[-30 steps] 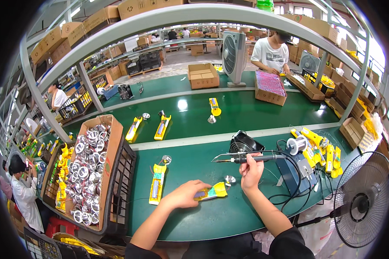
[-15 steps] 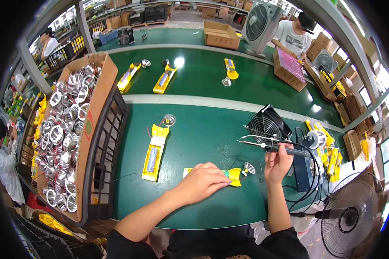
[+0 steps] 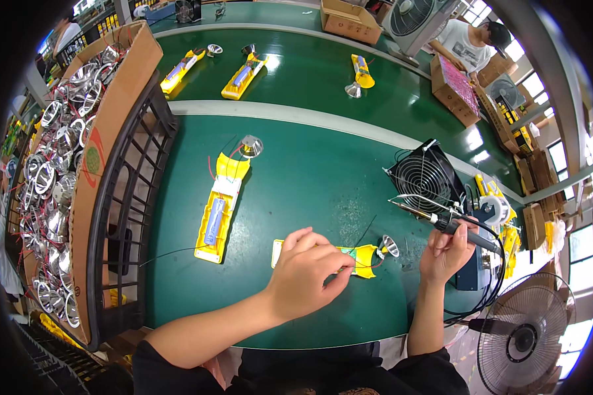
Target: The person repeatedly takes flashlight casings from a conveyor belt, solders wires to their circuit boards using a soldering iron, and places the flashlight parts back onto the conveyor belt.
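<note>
My left hand (image 3: 310, 271) is over a yellow flashlight housing (image 3: 364, 262), its thumb and forefinger pinched on a thin wire. The hand covers the housing's middle; a small green board shows beside the fingers. A shiny reflector (image 3: 389, 246) hangs on wires at the housing's right end. My right hand (image 3: 447, 255) grips a soldering iron (image 3: 447, 225) with a dark handle and a thin metal feed tube, its tip pointing left above the bench. Further left lies a second open yellow housing (image 3: 211, 227) with a blue battery cell inside and a reflector (image 3: 251, 146) at its far end.
A cardboard box of reflectors (image 3: 115, 85) sits in a black crate (image 3: 128, 224) at left. A small black fan (image 3: 428, 176), solder spool (image 3: 496, 209) and blue soldering station (image 3: 469, 273) stand right. Beyond the rail (image 3: 277, 117) lie more housings (image 3: 244, 77). A co-worker (image 3: 468, 46) works far right.
The view has shifted, so the bench items sit higher and further left. My left hand has turned and lifted slightly over the housing; my right hand still holds the soldering iron.
</note>
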`<control>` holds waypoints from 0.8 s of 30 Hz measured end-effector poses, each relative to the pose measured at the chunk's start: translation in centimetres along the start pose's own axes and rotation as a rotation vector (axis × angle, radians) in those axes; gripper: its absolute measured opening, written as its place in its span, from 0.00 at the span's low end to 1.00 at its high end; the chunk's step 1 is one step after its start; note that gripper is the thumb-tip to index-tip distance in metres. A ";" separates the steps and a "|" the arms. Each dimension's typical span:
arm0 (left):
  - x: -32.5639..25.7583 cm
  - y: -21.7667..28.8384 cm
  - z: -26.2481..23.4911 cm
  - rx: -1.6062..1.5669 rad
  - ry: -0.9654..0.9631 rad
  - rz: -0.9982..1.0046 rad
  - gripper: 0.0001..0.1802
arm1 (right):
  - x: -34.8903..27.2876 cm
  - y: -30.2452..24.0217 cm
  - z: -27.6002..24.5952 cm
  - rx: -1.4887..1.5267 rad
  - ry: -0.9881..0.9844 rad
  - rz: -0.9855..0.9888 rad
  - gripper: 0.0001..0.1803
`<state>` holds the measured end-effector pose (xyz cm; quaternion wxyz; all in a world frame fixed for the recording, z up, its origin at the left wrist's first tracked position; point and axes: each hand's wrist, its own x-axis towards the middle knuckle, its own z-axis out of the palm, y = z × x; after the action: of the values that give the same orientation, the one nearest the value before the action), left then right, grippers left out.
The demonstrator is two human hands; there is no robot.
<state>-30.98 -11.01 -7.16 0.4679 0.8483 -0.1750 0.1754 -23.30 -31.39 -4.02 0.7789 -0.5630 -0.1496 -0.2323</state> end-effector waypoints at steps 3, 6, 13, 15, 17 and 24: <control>-0.3 0.0 0.3 0.076 0.028 0.036 0.04 | -0.1 0.0 0.1 0.042 -0.021 -0.019 0.06; -0.2 0.0 0.6 0.111 0.030 0.032 0.05 | 0.0 -0.1 -0.1 0.051 -0.003 0.005 0.06; -0.2 -0.1 0.1 0.046 0.043 -0.082 0.07 | 0.0 -0.6 -0.5 0.051 -0.050 0.023 0.07; 0.0 -0.1 0.0 0.019 0.029 -0.125 0.08 | -0.1 -0.7 -0.4 0.042 -0.073 0.040 0.09; 0.1 -0.1 0.0 -0.020 0.064 -0.114 0.07 | -0.3 -0.9 -0.4 -0.006 -0.103 0.063 0.10; 0.2 -0.1 -0.1 0.087 -0.028 -0.097 0.06 | -0.9 -1.4 -0.6 -0.130 -0.231 0.103 0.11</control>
<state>-30.77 -10.93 -7.06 0.4362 0.8777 -0.1325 0.1479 -24.82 -32.16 -3.55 0.7293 -0.6422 -0.1936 -0.1348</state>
